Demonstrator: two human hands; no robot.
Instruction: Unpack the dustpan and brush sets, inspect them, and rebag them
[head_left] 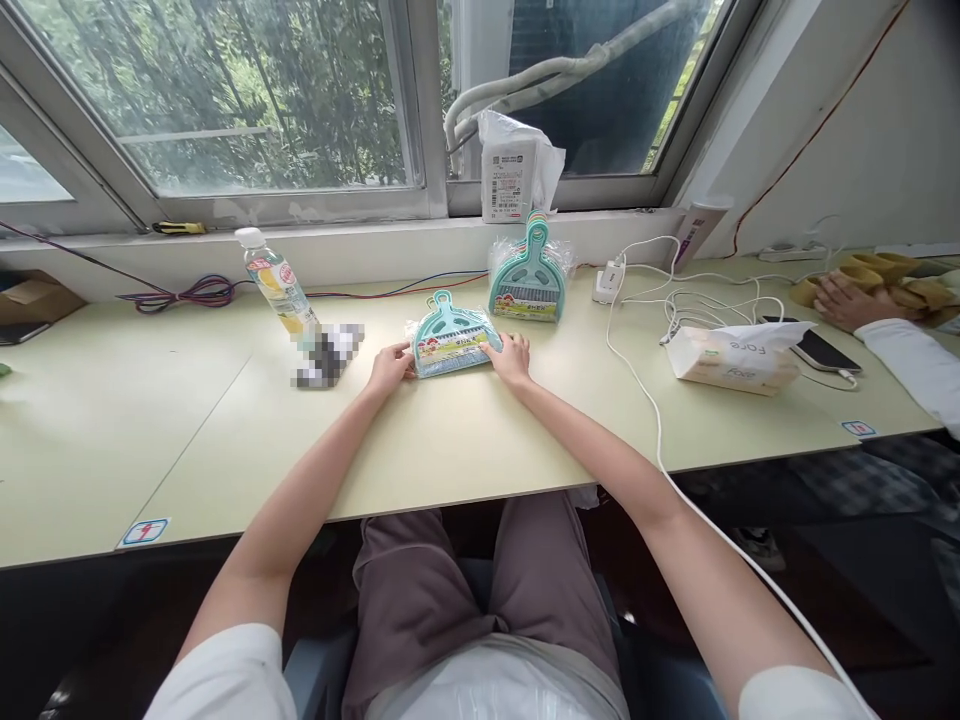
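A teal dustpan-and-brush pack (452,345) with a printed label and clear wrapping lies on the pale green table (450,440), its handle pointing to the window. My left hand (391,368) grips its left edge, and my right hand (511,358) grips its right edge with the thumb on top. Behind it, to the right, a stack of similar teal packs (529,285) in clear plastic leans near the window sill. The undersides of the held pack and some fingertips are hidden.
On the left are a drink bottle (279,285), a blurred item and bundled wires (195,292). To the right sit a charger (607,280), white cables, a tissue pack (731,358) and a phone (821,350). Another person's hand (855,300) rests at far right.
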